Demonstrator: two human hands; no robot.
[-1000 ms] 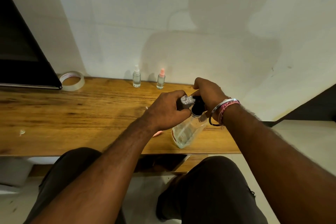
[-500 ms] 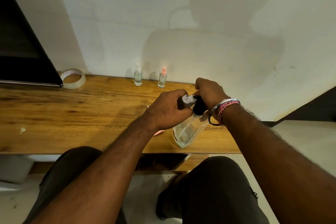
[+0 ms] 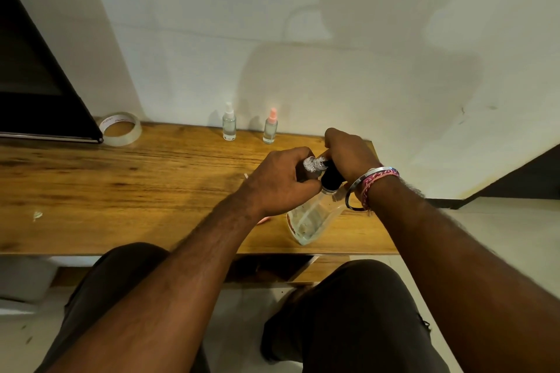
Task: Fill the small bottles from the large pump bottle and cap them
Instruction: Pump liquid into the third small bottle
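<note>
Dim, warm indoor light. A broad soft shadow of the person falls on the wall (image 3: 348,48) toward twelve o'clock (so the source sits behind them). Wide-angle bending stretches the edges, strongest at nine and three. Focus is fairly sharp centrally.

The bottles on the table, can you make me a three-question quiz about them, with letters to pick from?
1. Where do the two small capped bottles stand?
A. by the wall
B. on the floor
C. in the person's lap

2. What colour is the right one's cap?
A. black
B. pink
C. green

3. What is the left hand doing?
A. lying flat
B. holding a small bottle
C. lifting the tape

Answers: A, the white-capped bottle and pink-capped bottle stand at the table's back edge; B, it is pink; C is wrong, so B, the left hand grips a small bottle at the pump bottle.
</note>
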